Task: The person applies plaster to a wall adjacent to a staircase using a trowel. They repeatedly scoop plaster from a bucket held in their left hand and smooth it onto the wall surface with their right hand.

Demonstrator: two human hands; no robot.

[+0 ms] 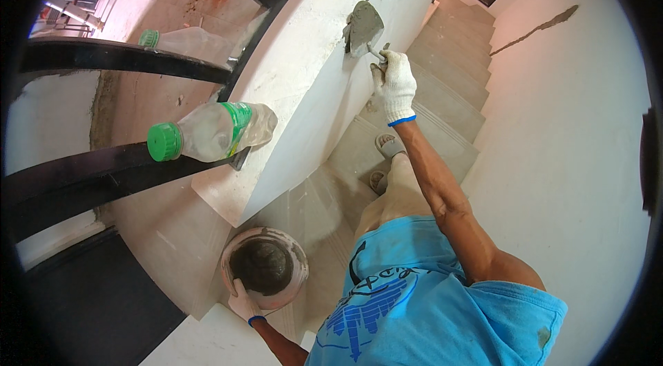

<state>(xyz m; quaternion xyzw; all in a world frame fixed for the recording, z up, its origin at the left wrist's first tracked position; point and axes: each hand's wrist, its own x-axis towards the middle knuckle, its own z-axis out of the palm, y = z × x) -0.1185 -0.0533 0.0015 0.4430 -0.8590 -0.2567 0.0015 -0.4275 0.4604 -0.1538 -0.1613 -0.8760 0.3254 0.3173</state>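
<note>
In a white knit glove with a blue cuff, my right hand (398, 86) is closed round the handle of a trowel (366, 27). The trowel's grey, mortar-coated blade lies against the low white wall, with a dark patch of wet mortar (347, 38) showing at its edge. Lower down, my gloved left hand (245, 300) grips the rim of a round pinkish bucket (300, 264), thumb over the edge. Wet grey mortar (261, 266) lies inside the bucket. The fingers beneath the rim are hidden.
A clear plastic bottle with a green cap (207, 132) lies on the wall's top beside black metal railing (124, 61). Tiled stairs (442, 93) run along the wall past my sandalled feet (391, 146). The right wall (552, 124) bears a grey mortar streak (535, 29).
</note>
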